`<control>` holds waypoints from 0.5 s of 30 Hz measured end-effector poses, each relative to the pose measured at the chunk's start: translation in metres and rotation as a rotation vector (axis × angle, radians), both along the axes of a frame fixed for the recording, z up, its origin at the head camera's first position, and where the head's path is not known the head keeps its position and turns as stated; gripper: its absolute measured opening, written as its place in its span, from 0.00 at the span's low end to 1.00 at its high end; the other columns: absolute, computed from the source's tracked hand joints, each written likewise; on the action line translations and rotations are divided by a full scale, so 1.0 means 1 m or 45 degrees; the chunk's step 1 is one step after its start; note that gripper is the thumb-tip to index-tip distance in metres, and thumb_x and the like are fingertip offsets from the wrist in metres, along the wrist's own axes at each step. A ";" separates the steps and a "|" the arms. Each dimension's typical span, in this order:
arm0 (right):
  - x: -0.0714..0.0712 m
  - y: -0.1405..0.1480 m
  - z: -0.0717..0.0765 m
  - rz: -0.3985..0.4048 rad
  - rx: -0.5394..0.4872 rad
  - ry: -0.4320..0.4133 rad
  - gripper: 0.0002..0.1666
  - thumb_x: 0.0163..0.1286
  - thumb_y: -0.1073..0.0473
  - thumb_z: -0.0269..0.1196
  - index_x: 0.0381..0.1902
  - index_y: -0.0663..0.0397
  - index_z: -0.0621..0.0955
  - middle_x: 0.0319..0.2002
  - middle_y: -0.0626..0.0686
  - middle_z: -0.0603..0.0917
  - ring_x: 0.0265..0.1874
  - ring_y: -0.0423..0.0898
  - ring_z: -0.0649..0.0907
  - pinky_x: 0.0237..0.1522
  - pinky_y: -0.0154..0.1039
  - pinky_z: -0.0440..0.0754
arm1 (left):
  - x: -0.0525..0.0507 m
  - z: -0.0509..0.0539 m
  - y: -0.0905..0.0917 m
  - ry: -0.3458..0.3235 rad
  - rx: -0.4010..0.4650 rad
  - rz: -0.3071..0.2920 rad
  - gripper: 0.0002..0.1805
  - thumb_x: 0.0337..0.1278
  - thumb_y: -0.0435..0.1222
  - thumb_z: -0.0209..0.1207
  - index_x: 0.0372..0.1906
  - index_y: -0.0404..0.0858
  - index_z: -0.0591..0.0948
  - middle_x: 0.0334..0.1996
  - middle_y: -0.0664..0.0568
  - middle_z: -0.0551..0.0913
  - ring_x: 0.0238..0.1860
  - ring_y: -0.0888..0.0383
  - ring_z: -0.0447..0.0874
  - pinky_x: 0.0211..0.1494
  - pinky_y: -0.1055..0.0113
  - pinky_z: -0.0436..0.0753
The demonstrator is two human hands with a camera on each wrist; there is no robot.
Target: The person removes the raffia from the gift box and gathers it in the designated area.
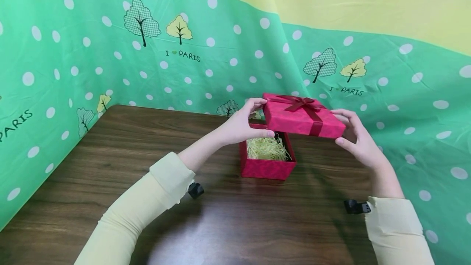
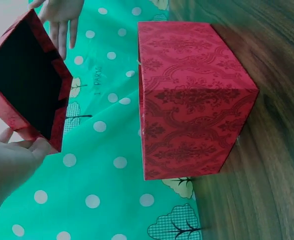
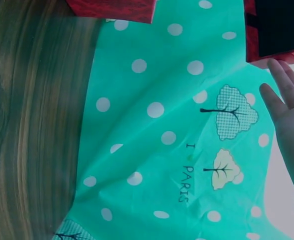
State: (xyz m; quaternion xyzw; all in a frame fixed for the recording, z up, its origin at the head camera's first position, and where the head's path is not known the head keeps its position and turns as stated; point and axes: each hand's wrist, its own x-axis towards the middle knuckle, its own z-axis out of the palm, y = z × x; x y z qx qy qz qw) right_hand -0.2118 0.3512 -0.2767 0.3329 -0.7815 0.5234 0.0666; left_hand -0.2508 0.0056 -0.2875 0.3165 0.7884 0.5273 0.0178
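Note:
A red gift box lid (image 1: 303,120) with a dark red ribbon bow is held tilted above the right part of its box. My left hand (image 1: 244,124) grips the lid's left end, thumb at the front edge and fingers toward the back. At the opposite end, my right hand (image 1: 358,136) holds the lid between thumb and fingers; several of its fingers (image 3: 289,87) look nearly straight. The lid's dark inside shows in the left wrist view. Beneath stands the patterned red box (image 1: 268,169), with pale yellow shredded filler (image 1: 266,149) inside.
The box stands on a dark brown wooden table (image 1: 128,167). Behind and beside it hangs a green and yellow cloth (image 1: 220,23) with white dots and printed trees. Small black devices (image 1: 196,190) are attached near both sleeve cuffs.

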 end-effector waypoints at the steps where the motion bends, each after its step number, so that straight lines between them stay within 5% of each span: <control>1: 0.001 0.001 0.000 -0.014 -0.019 -0.010 0.39 0.59 0.79 0.50 0.69 0.60 0.56 0.61 0.52 0.71 0.56 0.42 0.75 0.51 0.26 0.74 | 0.000 -0.001 0.001 0.001 -0.001 -0.015 0.46 0.42 0.52 0.70 0.67 0.55 0.58 0.65 0.61 0.64 0.68 0.62 0.61 0.64 0.58 0.70; 9: 0.004 0.004 0.001 -0.020 -0.213 0.044 0.35 0.66 0.61 0.59 0.67 0.66 0.60 0.55 0.56 0.76 0.48 0.44 0.78 0.48 0.28 0.76 | 0.001 -0.011 0.011 0.076 0.030 -0.122 0.52 0.44 0.48 0.70 0.73 0.57 0.52 0.71 0.65 0.54 0.69 0.62 0.58 0.68 0.66 0.64; 15: 0.006 0.007 -0.001 -0.028 -0.292 0.070 0.34 0.67 0.57 0.60 0.65 0.67 0.63 0.59 0.55 0.75 0.52 0.43 0.78 0.54 0.28 0.73 | -0.001 -0.018 0.018 0.162 0.038 -0.097 0.51 0.46 0.48 0.69 0.74 0.57 0.52 0.72 0.63 0.53 0.70 0.62 0.55 0.68 0.60 0.65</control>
